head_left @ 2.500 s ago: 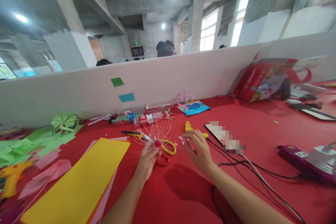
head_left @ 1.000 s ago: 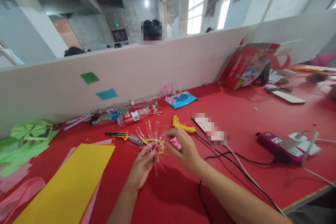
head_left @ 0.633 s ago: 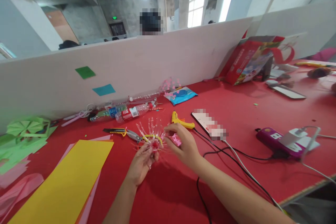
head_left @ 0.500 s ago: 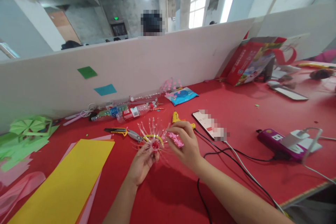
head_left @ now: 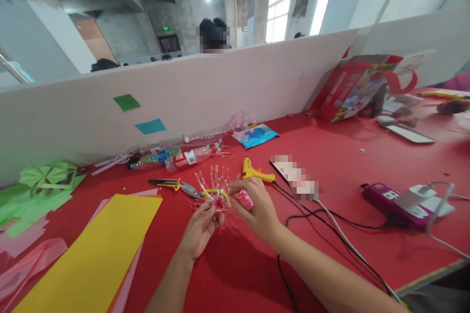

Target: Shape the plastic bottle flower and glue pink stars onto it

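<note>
A clear plastic bottle top (head_left: 219,204), cut into thin strips that fan outward, is gripped by my left hand (head_left: 201,230). Its round neck faces me. My right hand (head_left: 260,208) is at the right side of the fan, thumb and forefinger closed on one of the strips. Pink star cut-outs (head_left: 246,199) show by the right hand's fingers, partly hidden by them. Behind the fan lie scissors (head_left: 190,190) with yellow on the handle, and a utility knife (head_left: 165,184). A yellow glue gun (head_left: 257,173) rests just beyond my right hand.
Yellow paper sheets (head_left: 99,249) lie at left, green paper pieces (head_left: 47,186) behind them. Plastic bottles (head_left: 191,157) and a blue packet (head_left: 257,136) line the white partition (head_left: 220,88). Right are a phone (head_left: 293,176), cables (head_left: 341,232), a purple power strip (head_left: 396,205) and a red bag (head_left: 352,88).
My right hand has moved slightly left, closer to the bottle neck. The pink stars are now more hidden behind its fingers. My left hand keeps its hold; the view has shifted slightly.
</note>
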The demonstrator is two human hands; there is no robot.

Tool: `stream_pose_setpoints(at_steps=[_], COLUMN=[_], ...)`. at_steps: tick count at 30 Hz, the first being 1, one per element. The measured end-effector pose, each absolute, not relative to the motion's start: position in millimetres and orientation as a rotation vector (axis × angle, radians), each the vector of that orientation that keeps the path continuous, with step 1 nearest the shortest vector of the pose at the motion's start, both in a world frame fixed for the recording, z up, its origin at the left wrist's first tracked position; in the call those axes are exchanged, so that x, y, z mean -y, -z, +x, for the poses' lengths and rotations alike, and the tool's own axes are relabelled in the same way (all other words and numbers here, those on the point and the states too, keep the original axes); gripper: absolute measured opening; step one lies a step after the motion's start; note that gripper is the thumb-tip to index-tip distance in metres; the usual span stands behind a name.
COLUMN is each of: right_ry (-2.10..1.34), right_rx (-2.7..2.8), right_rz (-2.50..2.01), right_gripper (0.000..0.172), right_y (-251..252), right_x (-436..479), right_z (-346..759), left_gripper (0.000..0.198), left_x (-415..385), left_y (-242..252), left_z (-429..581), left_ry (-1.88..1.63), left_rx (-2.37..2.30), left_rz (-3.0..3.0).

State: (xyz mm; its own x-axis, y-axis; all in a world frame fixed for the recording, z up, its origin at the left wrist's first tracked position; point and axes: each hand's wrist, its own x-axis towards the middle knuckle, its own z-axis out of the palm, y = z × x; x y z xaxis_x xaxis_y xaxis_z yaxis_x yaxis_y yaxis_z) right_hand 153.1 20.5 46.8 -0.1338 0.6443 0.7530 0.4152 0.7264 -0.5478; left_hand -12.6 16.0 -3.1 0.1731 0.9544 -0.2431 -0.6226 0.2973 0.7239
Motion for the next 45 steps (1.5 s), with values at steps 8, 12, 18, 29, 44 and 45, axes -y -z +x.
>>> stream_pose_setpoints(at_steps=[8,12,18,29,44,45], right_ry=[-0.364,-0.334,-0.287,-0.213,-0.317,-0.324], right_rx=[1.732,1.764,1.738,1.749,1.759,1.750], right_rz=[-0.851,-0.820,-0.786,-0.725,-0.813,-0.817], right_gripper=[0.012,0.009,0.008,0.014,0.017,0.018], right_y=[-45.4,-46.2,-45.9,-49.1,-49.8,-50.0], right_x=[-20.2,-20.5,-22.5,-19.8,-17.4,-17.3], right_z=[151.4,151.0,152.3,153.3,151.8,151.7], left_gripper=[0.030,0.028,0.025,0.023,0.025,0.025], left_x=[-16.3,-17.4,-16.9,-16.1,-15.6,-15.5], left_y=[5.2,8.9,8.4,8.2,8.0,7.6], left_z=[-14.1,-15.5,-15.1,-15.8,-15.9,-15.8], left_ry=[-1.195,-1.207,-1.197,-1.147,-1.170,-1.167], left_rx=[-0.749,-0.763,-0.750,-0.712,-0.753,-0.756], left_rz=[0.528,0.508,0.518,0.608,0.584,0.587])
